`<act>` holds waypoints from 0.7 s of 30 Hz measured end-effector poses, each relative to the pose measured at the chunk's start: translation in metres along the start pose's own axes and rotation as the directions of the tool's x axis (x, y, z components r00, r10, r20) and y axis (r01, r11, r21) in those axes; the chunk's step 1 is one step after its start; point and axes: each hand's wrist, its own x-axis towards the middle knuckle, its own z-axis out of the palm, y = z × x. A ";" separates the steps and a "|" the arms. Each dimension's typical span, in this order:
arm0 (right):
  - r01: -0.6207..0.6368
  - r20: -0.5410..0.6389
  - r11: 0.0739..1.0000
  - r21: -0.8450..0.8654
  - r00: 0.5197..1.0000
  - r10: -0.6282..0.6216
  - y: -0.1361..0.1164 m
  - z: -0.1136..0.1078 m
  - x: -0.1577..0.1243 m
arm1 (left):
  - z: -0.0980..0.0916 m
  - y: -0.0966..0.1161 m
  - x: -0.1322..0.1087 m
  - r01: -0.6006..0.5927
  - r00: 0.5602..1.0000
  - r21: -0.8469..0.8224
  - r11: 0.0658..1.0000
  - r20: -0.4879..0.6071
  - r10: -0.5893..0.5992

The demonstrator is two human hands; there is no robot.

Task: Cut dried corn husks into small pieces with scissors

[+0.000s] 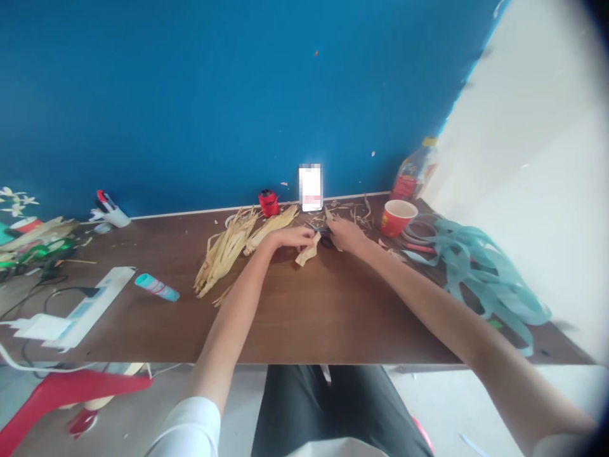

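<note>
Near the back middle of the table, my left hand [295, 237] pinches a piece of pale dried corn husk [308, 251], which hangs below the fingers. My right hand [346, 233] is closed at a pair of scissors [326, 240] with dark handles; the blades point left toward my left hand. How the fingers sit in the handles is partly hidden. A small husk strip [328, 214] shows just above the right fingers. Left of my hands lie a bundle of shredded husk [227, 251] and a broader folded husk [272, 227].
A lit phone [311, 189] leans against the blue wall beside a red roll [269, 203]. Rightward are a paper cup [397, 219], a bottle [413, 174] and tangled teal ribbon [485, 266]. Leftward lie a glue stick [157, 287] and a power strip [92, 310] with cables.
</note>
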 end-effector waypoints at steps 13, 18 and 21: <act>-0.166 -0.236 0.969 0.184 0.949 0.207 -0.008 0.005 -0.003 | 0.017 -0.013 -0.008 0.036 0.995 -0.212 0.977 -0.086 -0.055; -0.018 -0.278 0.765 0.644 0.926 0.256 -0.005 0.017 0.001 | 0.041 -0.023 -0.001 -0.037 0.891 -0.353 0.935 -0.435 -0.129; 0.019 -0.227 0.521 0.853 0.913 0.338 -0.006 0.025 0.004 | 0.043 -0.027 0.002 -0.114 0.873 -0.328 0.938 -0.484 -0.063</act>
